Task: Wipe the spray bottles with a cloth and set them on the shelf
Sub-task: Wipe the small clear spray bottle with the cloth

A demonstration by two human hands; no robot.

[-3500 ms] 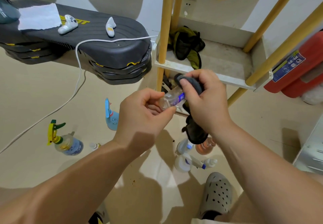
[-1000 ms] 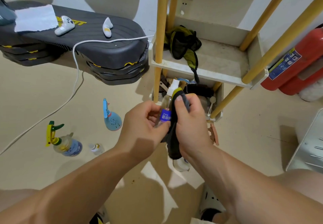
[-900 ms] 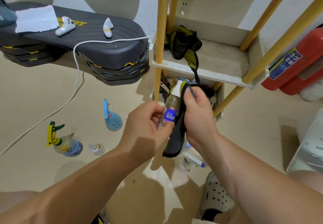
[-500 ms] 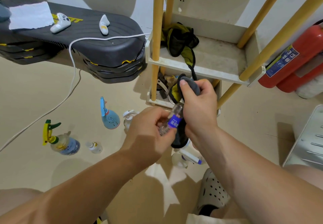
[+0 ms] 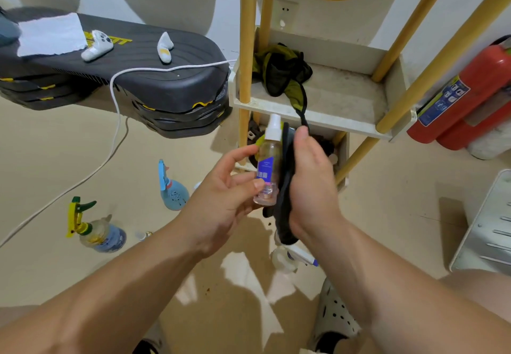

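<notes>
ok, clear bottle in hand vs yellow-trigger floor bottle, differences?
The slim clear blue-labelled spray bottle has a white mist cap; the squat yellow-green trigger bottle has a lever head. The slim one is held upright by the left hand against a dark cloth; the trigger bottle stands on the floor. Both are see-through.

small spray bottle [image 5: 267, 157]: clear, white cap, blue label
cloth [image 5: 285, 176]: black
shelf [image 5: 331, 124]: off-white tray, yellow poles
trigger sprayer [image 5: 98, 233]: yellow-and-green head, blue label
pear-shaped bottle [image 5: 173, 194]: pale blue, dark dotted pattern
fire extinguisher [image 5: 470, 91]: red, blue label
step platform [image 5: 166, 85]: black, yellow marks
clog [image 5: 334, 317]: grey, dark holes
</notes>
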